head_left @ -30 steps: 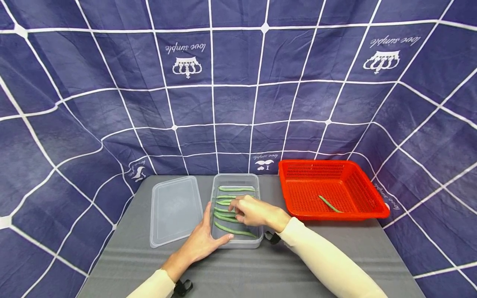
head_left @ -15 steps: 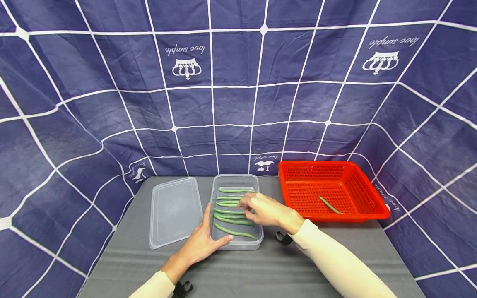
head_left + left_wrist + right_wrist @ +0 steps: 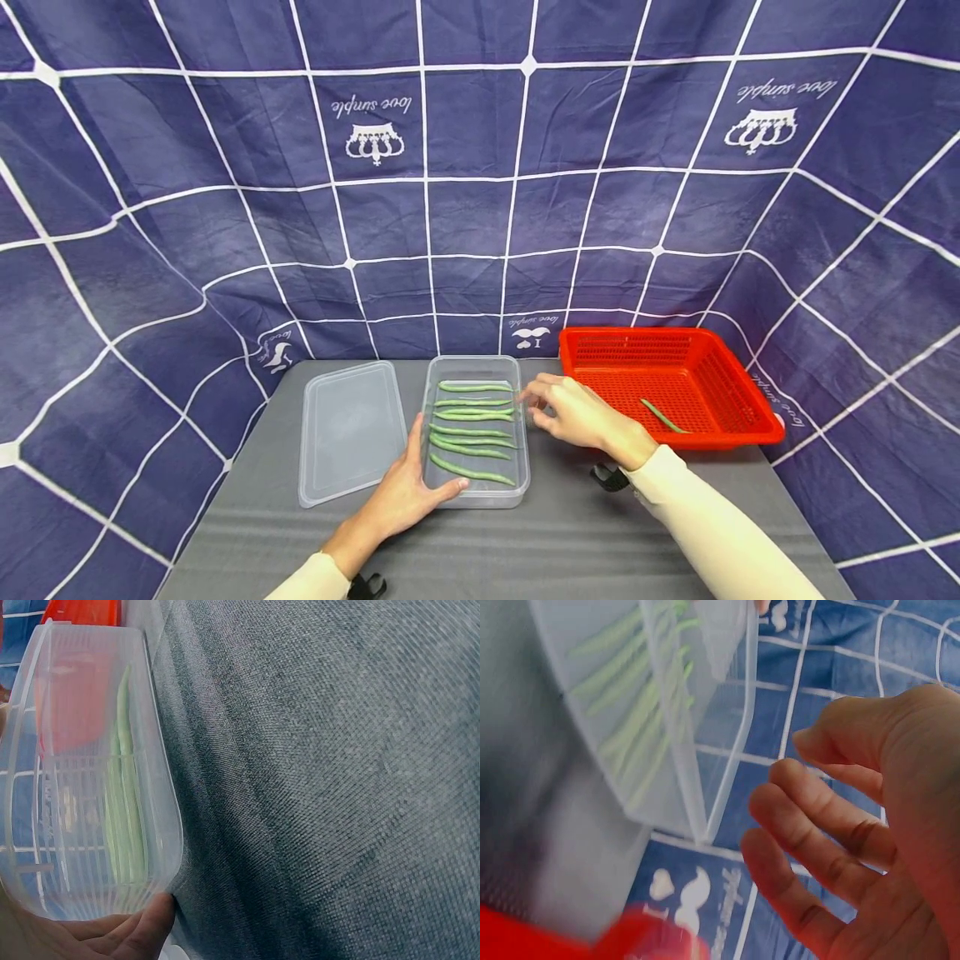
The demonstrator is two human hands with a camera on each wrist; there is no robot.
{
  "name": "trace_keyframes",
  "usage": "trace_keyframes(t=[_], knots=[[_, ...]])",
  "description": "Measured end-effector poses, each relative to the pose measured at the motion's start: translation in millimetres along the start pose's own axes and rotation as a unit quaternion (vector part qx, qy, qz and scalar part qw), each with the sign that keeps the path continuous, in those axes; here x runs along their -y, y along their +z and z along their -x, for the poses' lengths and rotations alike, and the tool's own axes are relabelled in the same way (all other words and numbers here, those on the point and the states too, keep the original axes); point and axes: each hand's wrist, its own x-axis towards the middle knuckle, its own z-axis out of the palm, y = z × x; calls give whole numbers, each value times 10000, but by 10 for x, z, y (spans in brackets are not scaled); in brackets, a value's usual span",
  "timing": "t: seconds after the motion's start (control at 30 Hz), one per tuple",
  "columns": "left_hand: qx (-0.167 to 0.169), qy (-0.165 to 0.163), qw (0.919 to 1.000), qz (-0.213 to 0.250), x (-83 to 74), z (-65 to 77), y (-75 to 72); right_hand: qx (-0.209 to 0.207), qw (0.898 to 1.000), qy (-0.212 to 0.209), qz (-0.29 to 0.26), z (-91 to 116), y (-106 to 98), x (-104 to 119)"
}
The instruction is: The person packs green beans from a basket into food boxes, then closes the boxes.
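Note:
A clear plastic food container (image 3: 477, 502) stands on the table, with several green beans (image 3: 472, 430) lying crosswise in a loose row inside. My left hand (image 3: 405, 492) rests against its near left corner, fingers stretched along the left wall and thumb at the front rim. The left wrist view shows those fingertips (image 3: 154, 919) touching the container's lower edge. Just off the container's right side, my right hand (image 3: 577, 412) hovers with loosely bent fingers and nothing between them. In the right wrist view its fingers (image 3: 780, 817) are apart from the container wall.
A red plastic basket (image 3: 667, 440) stands at the right, with one green bean (image 3: 663, 415) in it. The container's clear lid (image 3: 352, 432) lies flat at the left. Blue gridded cloth (image 3: 480, 208) hangs behind and along both sides of the grey tabletop (image 3: 480, 554).
My right hand has drawn back from over the beans, moving right past the container's edge, and the row of beans is uncovered. My left hand stays at the container's corner.

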Motion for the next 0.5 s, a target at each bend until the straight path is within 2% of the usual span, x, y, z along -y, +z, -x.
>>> trace_keyframes(t=[0.1, 0.2, 0.33, 0.5], knots=[[10, -50, 10000, 5, -14, 18, -14, -197, 9998, 58, 62, 62, -84, -121], [3, -87, 10000, -11, -20, 32, -14, -284, 9992, 288, 80, 136, -173, -248], [-17, -73, 10000, -39, -17, 36, -8, -303, 9979, 570, 58, 235, -289, -423], [-35, -40, 10000, -9, -14, 37, -4, -223, 9976, 659, 46, 328, -427, -632]])
